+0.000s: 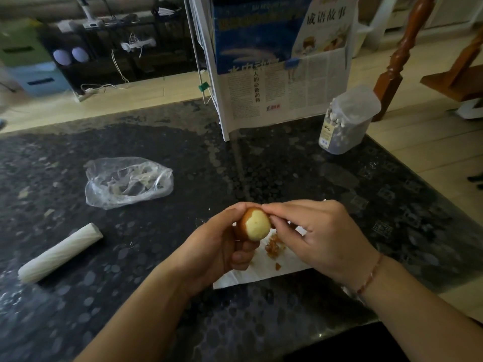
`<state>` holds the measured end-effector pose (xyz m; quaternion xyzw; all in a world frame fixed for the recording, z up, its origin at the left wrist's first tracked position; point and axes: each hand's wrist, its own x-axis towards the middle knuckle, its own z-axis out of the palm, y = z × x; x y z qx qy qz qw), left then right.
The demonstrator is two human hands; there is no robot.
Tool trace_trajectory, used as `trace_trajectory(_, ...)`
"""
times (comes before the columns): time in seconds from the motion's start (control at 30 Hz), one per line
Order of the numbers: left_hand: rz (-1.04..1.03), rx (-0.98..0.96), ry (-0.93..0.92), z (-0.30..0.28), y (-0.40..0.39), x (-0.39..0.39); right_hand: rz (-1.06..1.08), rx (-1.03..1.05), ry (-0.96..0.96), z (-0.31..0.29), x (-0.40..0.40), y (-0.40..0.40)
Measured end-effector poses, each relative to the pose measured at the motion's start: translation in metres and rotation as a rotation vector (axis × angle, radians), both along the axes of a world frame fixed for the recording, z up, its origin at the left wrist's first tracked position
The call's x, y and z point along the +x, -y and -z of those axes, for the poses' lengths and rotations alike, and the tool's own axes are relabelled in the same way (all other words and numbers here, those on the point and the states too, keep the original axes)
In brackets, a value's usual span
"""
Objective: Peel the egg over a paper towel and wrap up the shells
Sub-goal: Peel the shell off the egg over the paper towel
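Note:
My left hand (219, 246) grips a brown-shelled egg (254, 224) above the dark table; about half of its pale inside is bare. My right hand (321, 231) reaches in from the right, and its thumb and fingertips pinch at the shell's edge on the egg's top right. Beneath both hands lies a white paper towel (261, 273) with a small heap of brown shell bits (273, 248) on it. My hands hide part of the towel.
A crumpled clear plastic bag (128, 182) lies at the left. Nearer the front left lies a white roll (60, 253). A clear jar of cotton swabs (345, 121) stands at the back right, beside an upright rack hung with newspaper (274, 95).

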<state>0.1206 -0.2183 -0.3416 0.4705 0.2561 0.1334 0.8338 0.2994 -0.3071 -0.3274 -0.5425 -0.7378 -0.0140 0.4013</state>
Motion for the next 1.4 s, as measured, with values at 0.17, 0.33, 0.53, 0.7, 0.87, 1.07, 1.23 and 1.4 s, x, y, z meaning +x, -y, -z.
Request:
trace_trajectory(0.17,-0.012,0.015,-0.02,-0.001,0.0,0.001,0.028,0.01,0.109,0.0,-0.001,-0.002)
trace_trajectory(0.33,-0.004,-0.001,-0.059,-0.002,0.001,0.0,0.058,-0.097,-0.013,-0.002,-0.005,-0.002)
trace_trajectory(0.53,0.043,-0.088,0.151,0.006,0.003,-0.007,0.174,-0.143,-0.208,-0.005,-0.007,-0.003)
trace_trajectory(0.7,0.049,-0.019,0.118,0.006,0.003,-0.005,0.169,-0.135,-0.252,-0.008,-0.007,-0.001)
trace_trajectory(0.87,-0.016,-0.01,0.12,0.005,0.003,-0.002,0.153,-0.148,-0.28,-0.009,-0.008,0.0)
trace_trajectory(1.07,-0.075,0.057,0.115,0.002,0.007,-0.001,0.105,-0.16,-0.281,-0.008,-0.005,0.002)
trace_trajectory(1.23,-0.06,0.072,0.099,-0.002,0.01,0.001,0.098,-0.162,-0.319,-0.005,-0.005,0.001)
trace_trajectory(1.4,-0.056,0.106,0.079,-0.001,0.008,0.002,0.1,-0.207,-0.398,-0.004,-0.004,0.0)
